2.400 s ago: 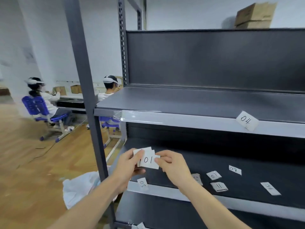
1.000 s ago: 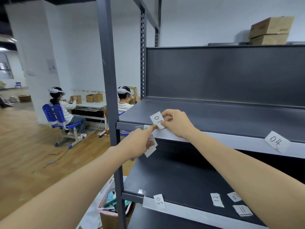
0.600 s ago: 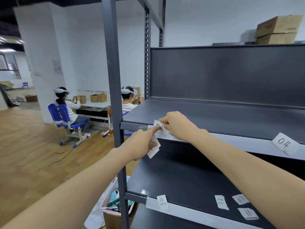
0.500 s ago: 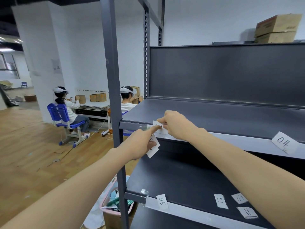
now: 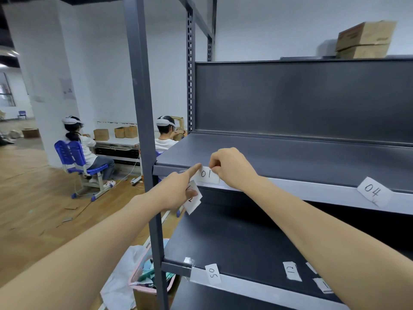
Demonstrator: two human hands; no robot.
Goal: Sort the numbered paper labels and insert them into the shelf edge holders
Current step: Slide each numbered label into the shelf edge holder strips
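While label 01 (image 5: 209, 176) is pinched at its top right corner by the right hand (image 5: 232, 168), its top left corner is touched by the left hand's (image 5: 178, 191) outstretched forefinger.

Label 01 is seen at mid-frame against the holder strip (image 5: 312, 190), long side along it. Both hands are on it, so a downward push is judged to seat it. Spare labels (image 5: 193, 200) are gripped by the left thumb and curled fingers. Label 04 (image 5: 373, 192) is lodged askew far right, label 05 (image 5: 213, 274) sits lower down, and loose labels (image 5: 291, 270) lie at lower right. No obstruction is expected from the grey post (image 5: 143, 130).
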